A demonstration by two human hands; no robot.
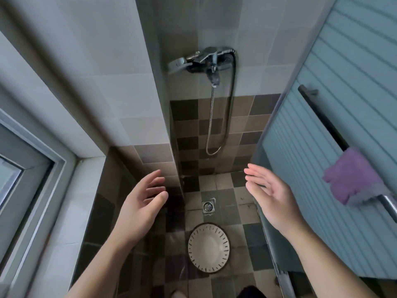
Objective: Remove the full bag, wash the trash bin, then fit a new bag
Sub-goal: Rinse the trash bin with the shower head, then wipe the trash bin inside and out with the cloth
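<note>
A round white trash bin [208,247] with a dark rim and short black dashes round its inside stands upright on the tiled shower floor, seen from straight above. It looks empty, with no bag in it. My left hand [141,203] hovers above and left of the bin, fingers spread and relaxed, holding nothing. My right hand [270,198] hovers above and right of it, palm turned inward and fingers straight, also holding nothing. Neither hand touches the bin.
A chrome shower mixer [206,61] with a looping hose [214,125] hangs on the far wall. A floor drain [208,206] lies just beyond the bin. On the right, a ribbed glass door carries a bar handle with a purple cloth [354,175]. A window frame [32,168] is at left.
</note>
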